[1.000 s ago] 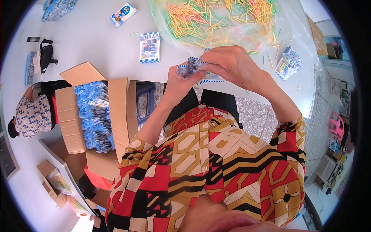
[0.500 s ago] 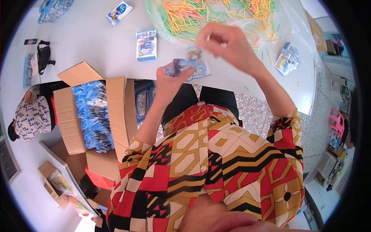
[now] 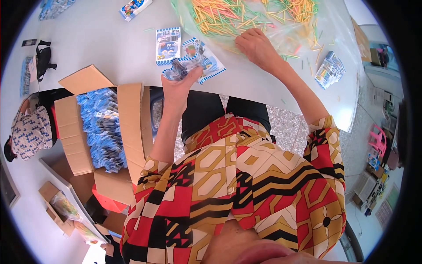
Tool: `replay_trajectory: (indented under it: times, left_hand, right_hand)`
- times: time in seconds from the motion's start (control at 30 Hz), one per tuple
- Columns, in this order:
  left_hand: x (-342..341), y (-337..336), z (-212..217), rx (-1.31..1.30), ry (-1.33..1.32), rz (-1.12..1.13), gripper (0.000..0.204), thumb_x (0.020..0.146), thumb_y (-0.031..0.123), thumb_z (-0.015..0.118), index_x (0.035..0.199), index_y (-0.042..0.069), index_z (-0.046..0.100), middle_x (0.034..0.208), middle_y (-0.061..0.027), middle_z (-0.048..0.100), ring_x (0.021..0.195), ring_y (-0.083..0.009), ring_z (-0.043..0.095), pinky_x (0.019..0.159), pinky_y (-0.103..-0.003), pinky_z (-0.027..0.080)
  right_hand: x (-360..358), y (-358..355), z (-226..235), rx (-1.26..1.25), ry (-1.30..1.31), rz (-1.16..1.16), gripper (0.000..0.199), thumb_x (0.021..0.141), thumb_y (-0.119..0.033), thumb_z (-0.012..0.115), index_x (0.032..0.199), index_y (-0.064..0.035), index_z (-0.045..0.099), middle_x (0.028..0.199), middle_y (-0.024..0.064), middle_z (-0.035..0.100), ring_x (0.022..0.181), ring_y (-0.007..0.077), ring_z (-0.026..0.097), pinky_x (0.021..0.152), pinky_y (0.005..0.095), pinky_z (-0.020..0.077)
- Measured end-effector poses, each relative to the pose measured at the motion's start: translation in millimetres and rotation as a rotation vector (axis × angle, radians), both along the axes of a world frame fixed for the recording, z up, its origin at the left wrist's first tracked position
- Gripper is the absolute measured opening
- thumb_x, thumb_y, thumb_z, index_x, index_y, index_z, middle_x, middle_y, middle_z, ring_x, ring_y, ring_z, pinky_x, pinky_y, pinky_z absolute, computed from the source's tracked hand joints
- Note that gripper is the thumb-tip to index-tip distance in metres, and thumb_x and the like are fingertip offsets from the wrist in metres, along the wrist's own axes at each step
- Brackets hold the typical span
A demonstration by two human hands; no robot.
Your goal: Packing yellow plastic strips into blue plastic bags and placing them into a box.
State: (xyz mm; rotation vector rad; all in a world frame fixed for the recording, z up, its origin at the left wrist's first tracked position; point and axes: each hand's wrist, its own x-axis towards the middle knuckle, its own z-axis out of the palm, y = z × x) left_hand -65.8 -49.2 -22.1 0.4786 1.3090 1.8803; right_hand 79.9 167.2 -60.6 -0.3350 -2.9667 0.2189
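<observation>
In the head view, the table (image 3: 101, 44) ends just in front of my body; its near edge runs under my left wrist and bends off to a corner on my right. Tabletop shows between my hands, leaving me room sideways. My left hand (image 3: 179, 83) is pinching the blue-and-white packets (image 3: 206, 61), fanned out near that edge. My right hand (image 3: 260, 49) reaches to the near side of the clear plastic bag (image 3: 226, 42), fingers curled down by the colored sticks (image 3: 222, 17); whether they grip anything, I can't tell.

In my left hand's way lies a flat pack (image 3: 168, 44), its lower corner overlapped by my packets. Loose sticks (image 3: 317, 57) and a crumpled pack (image 3: 330, 70) lie to my right. Below the table's edge on my left, an open carton (image 3: 72, 136) of blue packets has its flaps up near my forearm.
</observation>
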Motion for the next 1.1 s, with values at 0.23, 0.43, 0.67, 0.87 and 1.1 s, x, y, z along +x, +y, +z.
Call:
replay_trajectory:
  times: [0.23, 0.43, 0.67, 0.87, 1.1]
  left_hand:
    - [1.7, 4.7, 2.7, -0.024, -0.001, -0.04, 0.035, 0.073, -0.004, 0.07, 0.106, 0.0, 0.057, 0.096, -0.007, 0.063, 0.086, -0.0135, 0.062, 0.078, -0.028, 0.05]
    - [2.3, 6.2, 1.2, 0.006, 0.013, -0.048, 0.037, 0.073, -0.004, 0.071, 0.107, 0.001, 0.057, 0.096, -0.0067, 0.063, 0.086, -0.0134, 0.062, 0.078, -0.028, 0.05]
    - [3.3, 6.9, 1.2, 0.018, 0.005, -0.036, 0.038, 0.074, -0.004, 0.07, 0.108, 0.002, 0.057, 0.096, -0.0057, 0.063, 0.085, -0.0126, 0.062, 0.078, -0.028, 0.05]
    - [5.4, 7.7, 4.1, 0.026, 0.005, -0.02, 0.036, 0.074, -0.004, 0.07, 0.107, 0.002, 0.057, 0.095, -0.0058, 0.064, 0.085, -0.0127, 0.062, 0.078, -0.028, 0.05]
    - [7.0, 7.0, 2.5, -0.009, 0.011, -0.035, 0.034, 0.074, -0.003, 0.071, 0.105, 0.002, 0.058, 0.095, -0.0059, 0.064, 0.085, -0.0128, 0.062, 0.078, -0.028, 0.05]
  right_hand:
    - [-19.7, -0.3, 9.7, -0.215, 0.285, -0.125, 0.012, 0.085, -0.013, 0.054, 0.089, -0.0022, 0.057, 0.09, 0.0109, 0.057, 0.087, 0.0311, 0.058, 0.073, 0.0399, 0.0469]
    - [-56.5, 6.4, 0.5, -0.114, 0.152, -0.258, 0.023, 0.08, -0.025, 0.059, 0.087, -0.0028, 0.058, 0.09, 0.0121, 0.058, 0.086, 0.0315, 0.059, 0.071, 0.0411, 0.0487]
    - [-84.1, 8.3, -8.2, -0.017, 0.087, -0.273, 0.025, 0.074, -0.023, 0.062, 0.086, -0.0018, 0.059, 0.086, 0.0137, 0.059, 0.087, 0.031, 0.059, 0.07, 0.0421, 0.0492]
    - [-94.7, 9.8, -15.7, -0.015, 0.008, -0.305, 0.015, 0.069, -0.009, 0.057, 0.08, 0.001, 0.06, 0.081, 0.0184, 0.063, 0.084, 0.0326, 0.061, 0.07, 0.0436, 0.0496]
    - [-90.5, 17.9, -27.2, 0.009, 0.04, -0.178, 0.012, 0.069, -0.003, 0.054, 0.079, 0.0018, 0.06, 0.079, 0.0206, 0.062, 0.081, 0.035, 0.061, 0.071, 0.0434, 0.0485]
